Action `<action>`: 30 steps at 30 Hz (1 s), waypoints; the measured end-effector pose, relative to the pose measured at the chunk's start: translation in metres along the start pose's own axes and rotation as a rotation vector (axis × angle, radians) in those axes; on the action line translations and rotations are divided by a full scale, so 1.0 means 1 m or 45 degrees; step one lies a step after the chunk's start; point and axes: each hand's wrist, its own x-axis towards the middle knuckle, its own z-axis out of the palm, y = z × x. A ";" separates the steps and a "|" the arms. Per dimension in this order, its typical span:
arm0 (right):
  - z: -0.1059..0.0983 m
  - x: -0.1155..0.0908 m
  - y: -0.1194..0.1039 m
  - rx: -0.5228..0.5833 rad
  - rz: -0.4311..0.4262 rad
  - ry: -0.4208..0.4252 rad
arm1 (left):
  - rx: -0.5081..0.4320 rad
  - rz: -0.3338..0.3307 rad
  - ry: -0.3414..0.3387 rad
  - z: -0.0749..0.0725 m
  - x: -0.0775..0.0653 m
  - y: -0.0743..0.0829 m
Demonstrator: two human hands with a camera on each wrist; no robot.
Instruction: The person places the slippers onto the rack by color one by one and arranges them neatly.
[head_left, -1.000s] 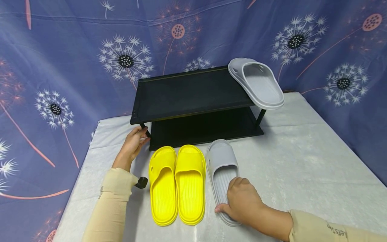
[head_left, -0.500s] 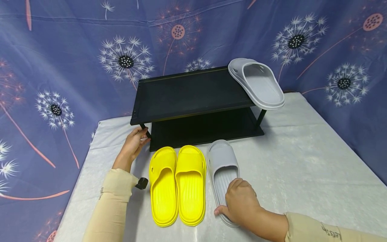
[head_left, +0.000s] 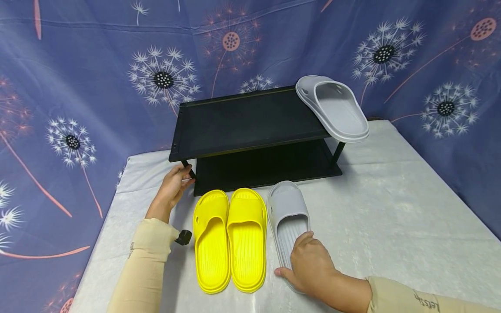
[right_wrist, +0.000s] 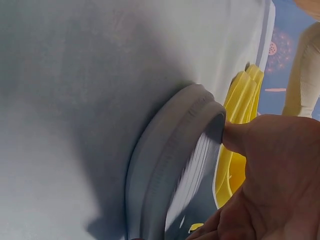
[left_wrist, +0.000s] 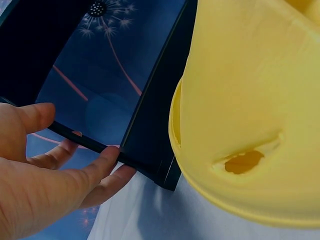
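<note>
Low in the frame, right of center, the right hand has its grip on the heel of a gray slipper, pinching it with the thumb at the left edge and the fingers toward the right one. That slipper lies toe up the frame, its toe close to the front edge of the lower shelf of a black rack. Whether its heel is raised at all, I can't tell.

At center left, the left hand has its grip curled around the rack's left post, thumb on one side and fingers on the other.

Two yellow slippers sit side by side at lower center, toes toward the rack, just left of the gray one. A second gray slipper rests at upper right on the rack's top, its heel sticking out past the front right corner. Everything stands on a counter covered in pale cloth, with a blue dandelion-print curtain filling the top and sides of the frame.
</note>
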 end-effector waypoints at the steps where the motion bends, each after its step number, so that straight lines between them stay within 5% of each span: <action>1: 0.000 0.000 0.000 0.014 0.006 0.000 | 0.003 -0.001 -0.001 0.000 0.000 0.000; 18: 0.007 -0.005 -0.002 0.100 0.076 0.163 | -0.010 0.006 -0.008 0.000 0.001 -0.001; 30: 0.008 -0.008 0.005 0.335 0.123 0.032 | 0.064 -0.038 -0.010 -0.001 -0.002 0.001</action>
